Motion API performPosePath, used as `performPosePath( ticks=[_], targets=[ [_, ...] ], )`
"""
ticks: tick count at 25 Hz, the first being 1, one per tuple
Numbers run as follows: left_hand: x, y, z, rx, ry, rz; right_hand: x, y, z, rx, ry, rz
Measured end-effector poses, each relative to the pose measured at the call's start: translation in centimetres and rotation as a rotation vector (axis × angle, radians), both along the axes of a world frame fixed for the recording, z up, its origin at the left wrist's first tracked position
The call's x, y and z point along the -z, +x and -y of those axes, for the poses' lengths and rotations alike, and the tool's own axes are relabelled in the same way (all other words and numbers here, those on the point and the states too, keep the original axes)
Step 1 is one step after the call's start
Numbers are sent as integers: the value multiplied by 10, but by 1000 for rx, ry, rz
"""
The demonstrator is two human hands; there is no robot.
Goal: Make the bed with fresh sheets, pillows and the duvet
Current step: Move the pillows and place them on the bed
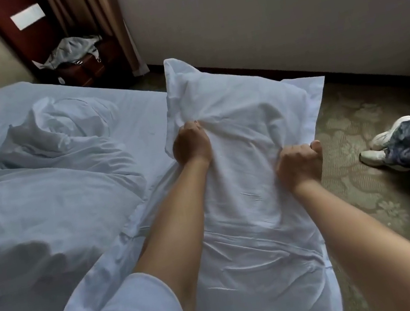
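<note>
Item: white pillow in its case, being held over the bed's right edge, far end raised, near end lying toward the person.
Step, as judged: case being settled onto the filling. Done well by gripping both sides evenly, shaking the filling into the corners and keeping the flange off the carpet.
Left hand: fingers curling, bunching cloth.
Right hand: fist gripping the right-hand edge.
Second pillow: lying on the bed.
</note>
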State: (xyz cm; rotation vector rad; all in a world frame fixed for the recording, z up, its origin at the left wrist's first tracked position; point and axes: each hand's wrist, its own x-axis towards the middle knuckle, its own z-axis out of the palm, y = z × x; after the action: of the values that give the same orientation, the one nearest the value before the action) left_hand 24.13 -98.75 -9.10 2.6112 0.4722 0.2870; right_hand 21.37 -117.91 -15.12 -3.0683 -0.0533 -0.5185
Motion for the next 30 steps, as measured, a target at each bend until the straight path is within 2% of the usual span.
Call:
performPosePath(
  ticks=[5, 9, 14, 17, 19, 24, 27, 30],
  targets=[
    [28, 41, -11, 13, -2, 23, 36, 39, -13, -21, 73, -17],
    [61, 56, -16, 49, 35, 4, 64, 47, -19, 42, 48, -84],
    [123, 59, -40, 59, 102, -190, 115, 52, -35, 64, -17, -225],
    [150, 50, -44, 70, 172, -315, 134, 51, -57, 66, 22, -319],
    [153, 42, -46, 92, 188, -333, 131, 54, -64, 109, 15, -397],
    [145, 9, -60, 238, 212, -417, 105, 42, -75, 215, -5, -391],
    [131, -32, -67, 300, 243, -464, 79, 16, -96, 57, 11, -401],
    [116, -89, -83, 261, 314, -523, 57, -27, -120, -99, 11, -458]
  ],
)
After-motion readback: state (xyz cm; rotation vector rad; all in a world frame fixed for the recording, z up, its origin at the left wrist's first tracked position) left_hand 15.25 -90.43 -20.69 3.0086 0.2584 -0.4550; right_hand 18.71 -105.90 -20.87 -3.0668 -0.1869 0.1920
